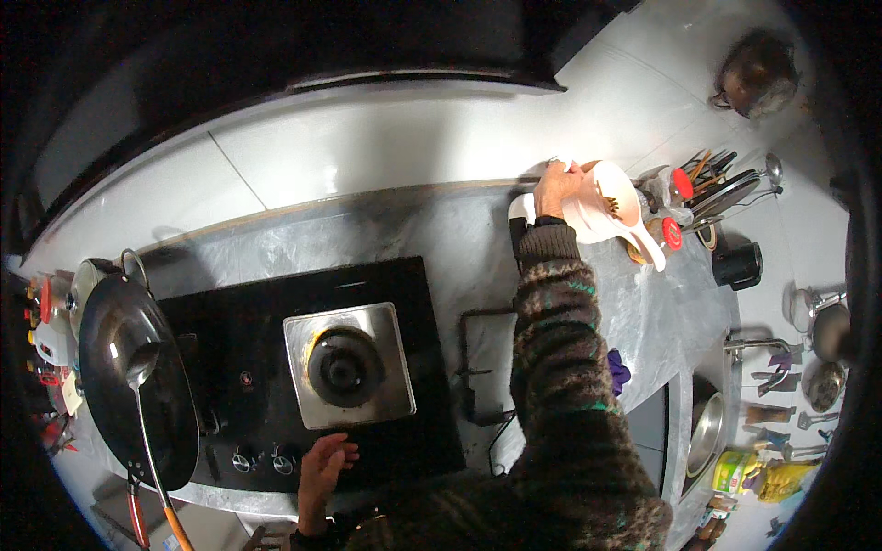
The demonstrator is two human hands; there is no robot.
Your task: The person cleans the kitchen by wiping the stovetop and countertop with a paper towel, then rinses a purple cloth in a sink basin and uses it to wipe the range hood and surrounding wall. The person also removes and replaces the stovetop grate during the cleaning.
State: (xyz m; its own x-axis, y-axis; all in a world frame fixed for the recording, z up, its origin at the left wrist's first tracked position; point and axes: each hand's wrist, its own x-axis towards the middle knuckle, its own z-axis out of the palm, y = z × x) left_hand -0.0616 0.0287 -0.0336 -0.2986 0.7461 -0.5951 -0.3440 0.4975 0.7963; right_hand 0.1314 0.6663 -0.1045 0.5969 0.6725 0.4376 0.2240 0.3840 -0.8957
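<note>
My right hand reaches to the back of the counter and touches the rim or side of a white plastic container. A white dipper or strainer with a handle rests there, with small brown pieces in its bowl. Whether my fingers grip the container is unclear. My left hand hovers by the front of the black gas hob, fingers apart and holding nothing. Before it lies the burner on a square metal tray. On the hob's left side sits a black wok with a metal ladle in it.
Red-lidded jars and a utensil holder with ladles stand at the back right. A black mug is near the wall. A purple cloth lies by my right sleeve. The sink holds a metal basin. Bottles and jars crowd the far left.
</note>
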